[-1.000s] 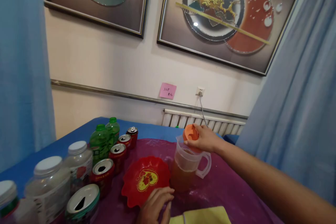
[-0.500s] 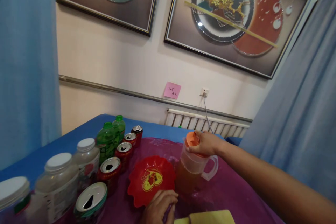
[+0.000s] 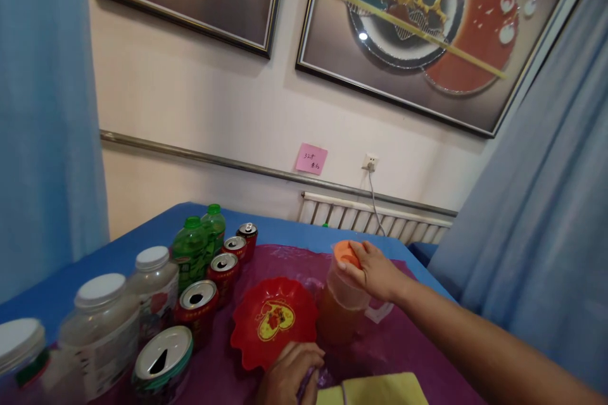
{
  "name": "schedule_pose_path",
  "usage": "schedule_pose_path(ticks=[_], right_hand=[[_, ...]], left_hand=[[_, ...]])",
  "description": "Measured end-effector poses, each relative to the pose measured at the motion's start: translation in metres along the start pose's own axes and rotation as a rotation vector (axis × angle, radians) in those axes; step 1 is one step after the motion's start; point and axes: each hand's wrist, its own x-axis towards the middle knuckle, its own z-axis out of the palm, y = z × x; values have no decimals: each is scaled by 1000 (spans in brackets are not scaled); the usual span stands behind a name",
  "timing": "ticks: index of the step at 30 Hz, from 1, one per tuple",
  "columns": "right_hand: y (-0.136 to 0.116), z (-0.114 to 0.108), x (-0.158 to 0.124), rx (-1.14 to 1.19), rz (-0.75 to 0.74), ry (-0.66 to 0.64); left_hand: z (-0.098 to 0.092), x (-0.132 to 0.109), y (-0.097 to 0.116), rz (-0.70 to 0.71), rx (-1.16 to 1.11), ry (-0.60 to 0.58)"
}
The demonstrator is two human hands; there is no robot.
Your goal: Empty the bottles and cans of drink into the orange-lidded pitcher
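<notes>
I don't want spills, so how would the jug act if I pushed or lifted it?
The jug would probably feel heavy for its size, since there's brown liquid inside. A push up high might tip it, as it looks taller than wide. It should feel stiff: its sides stand without sagging.

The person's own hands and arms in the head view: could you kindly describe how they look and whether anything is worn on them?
The bare right hand shows no glove, ring or watch, and the bare right forearm has no sleeve up to the picture's edge. The bare left hand is ungloved too; the arm behind it is out of frame.
</notes>
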Motion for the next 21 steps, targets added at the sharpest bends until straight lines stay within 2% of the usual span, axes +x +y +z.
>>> schedule_pose_path(ticks=[3, 6, 8, 9, 11, 15, 21], right_hand=[[9, 10, -6, 93, -16, 66], [27, 23, -15, 365, 26, 391], [41, 36, -26, 635, 160, 574], [46, 45, -33, 756, 242, 611], [51, 63, -44, 920, 350, 590], [52, 89, -44, 1101, 377, 562], [76, 96, -10, 1228, 424, 671]], left_hand=[[-1, 1, 5, -46, -8, -11], [-2, 0, 5, -88, 12, -8], [-1, 0, 3, -105, 23, -9], [0, -1, 1, -107, 25, -10], [2, -2, -1, -109, 25, -26], [4, -2, -2, -115, 27, -100], [2, -1, 0, -101, 49, -163]])
